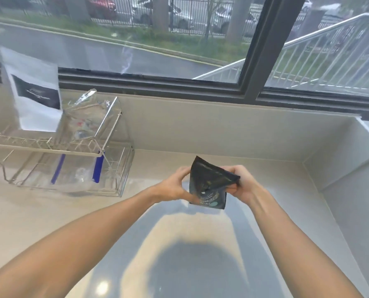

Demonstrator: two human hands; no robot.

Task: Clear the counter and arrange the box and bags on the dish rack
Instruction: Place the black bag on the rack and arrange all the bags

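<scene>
I have the black bag (209,186) lifted above the table (50,211), pinched between both hands: left hand (175,186) fingers closed on its left edge, right hand (241,186) fingers clamped on its crumpled right corner.

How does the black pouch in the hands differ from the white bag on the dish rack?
The crumpled black foil pouch is smaller, held above the counter by both hands; the white bag with a dark label is bigger, standing upright on the wire dish rack, untouched. Both carry printed labels.
</scene>
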